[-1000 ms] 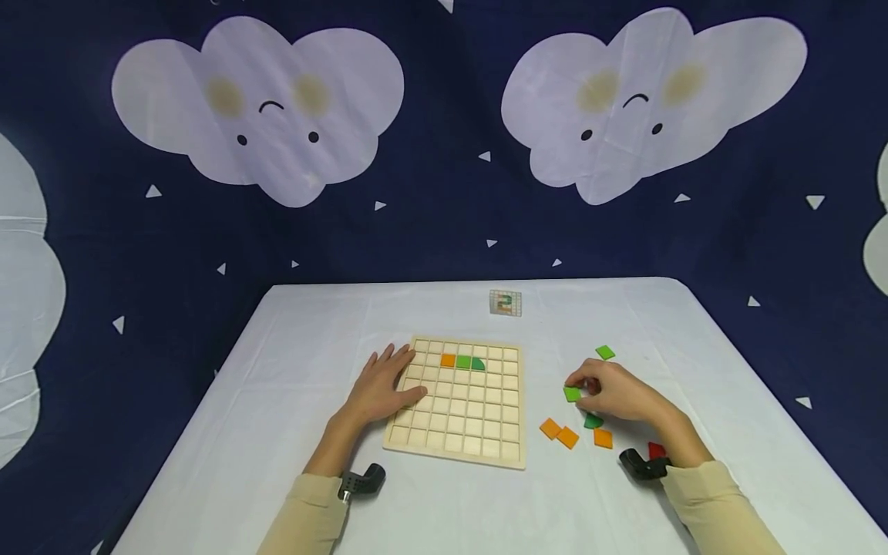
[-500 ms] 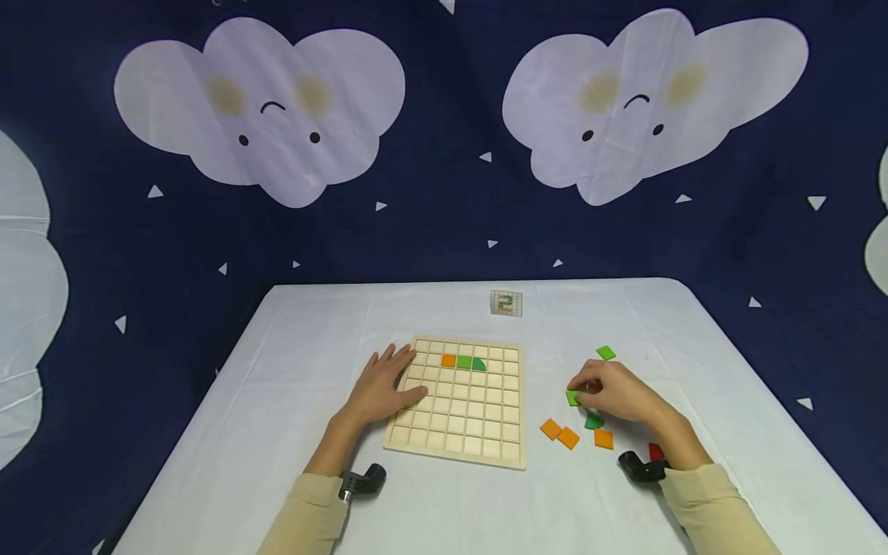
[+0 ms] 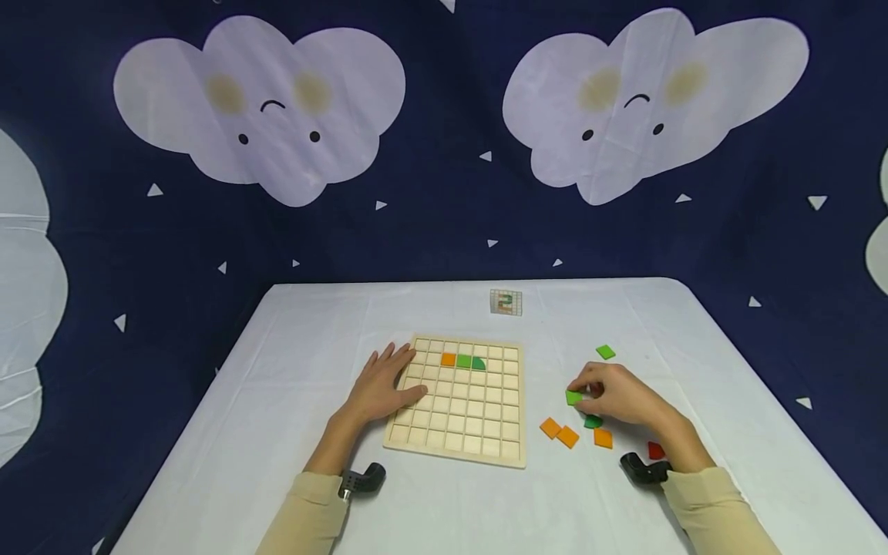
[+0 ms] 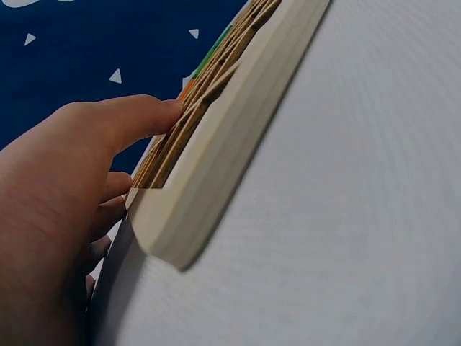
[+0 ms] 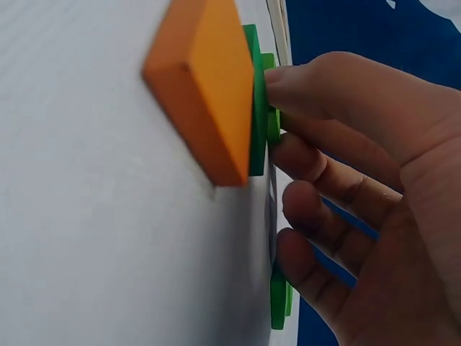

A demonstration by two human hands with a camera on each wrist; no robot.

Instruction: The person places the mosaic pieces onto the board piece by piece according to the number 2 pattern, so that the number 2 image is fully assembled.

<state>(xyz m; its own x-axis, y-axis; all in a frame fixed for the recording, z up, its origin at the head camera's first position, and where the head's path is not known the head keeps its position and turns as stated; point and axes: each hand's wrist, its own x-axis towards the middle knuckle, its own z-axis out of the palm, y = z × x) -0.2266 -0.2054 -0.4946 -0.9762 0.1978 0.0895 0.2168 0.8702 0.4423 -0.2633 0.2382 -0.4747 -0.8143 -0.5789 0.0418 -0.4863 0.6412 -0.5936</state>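
Note:
My left hand (image 3: 378, 389) rests at the left edge of a square wooden grid board (image 3: 454, 455), fingers spread and thumb over its cells. The left wrist view shows that thumb (image 4: 140, 119) lying across the board's rim. An orange square tile (image 3: 448, 360), a green square tile (image 3: 464, 361) and a dark green quarter-round tile (image 3: 479, 364) sit side by side in an upper row. Right of the board, my right hand (image 3: 617, 393) pinches a light green square tile (image 3: 573, 398) between thumb and forefinger, low over the table.
Near my right hand lie a dark green quarter-round tile (image 3: 593, 422), orange squares (image 3: 603, 438), a red tile (image 3: 655, 450) and another light green square (image 3: 606, 351). A small patterned card (image 3: 506, 302) stands behind the board, toward the table's far edge.
The light green tile and my right fingertips have shifted very slightly toward me. My left hand and the board have stayed in place.

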